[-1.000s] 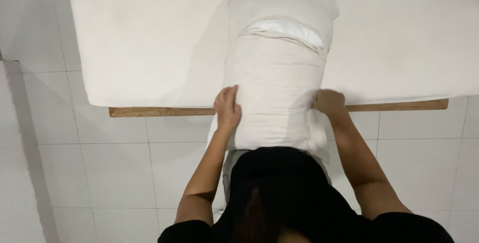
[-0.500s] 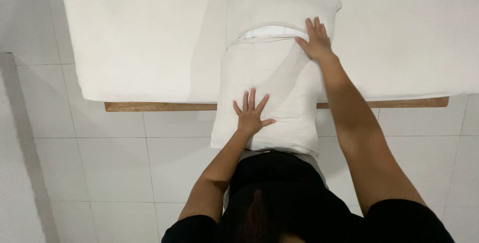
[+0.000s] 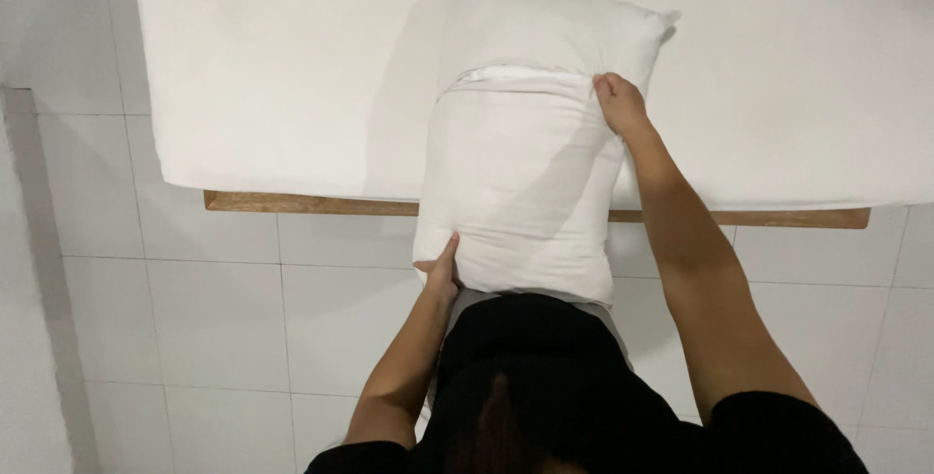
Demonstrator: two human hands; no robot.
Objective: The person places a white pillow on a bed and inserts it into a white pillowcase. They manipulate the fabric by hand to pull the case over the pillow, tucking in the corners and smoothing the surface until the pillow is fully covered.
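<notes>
Half the white mattress runs off frame at twelve o'clock. White pillow overhangs its six o'clock edge, cover bunched partway, near end hidden by a dark shirt. Right hand pinches the cover's edge; left hand clasps the seven o'clock corner.

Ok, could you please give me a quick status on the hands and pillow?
Left hand gripping pillow bottom corner. Right hand pinching pillowcase opening. Nothing obstructing.

Place: a bedroom in a home.
Bed: a white mattress lies on a wooden bed frame.
Pillow: a soft white pillow lies on the bed.
Floor: big white tiles.
</notes>
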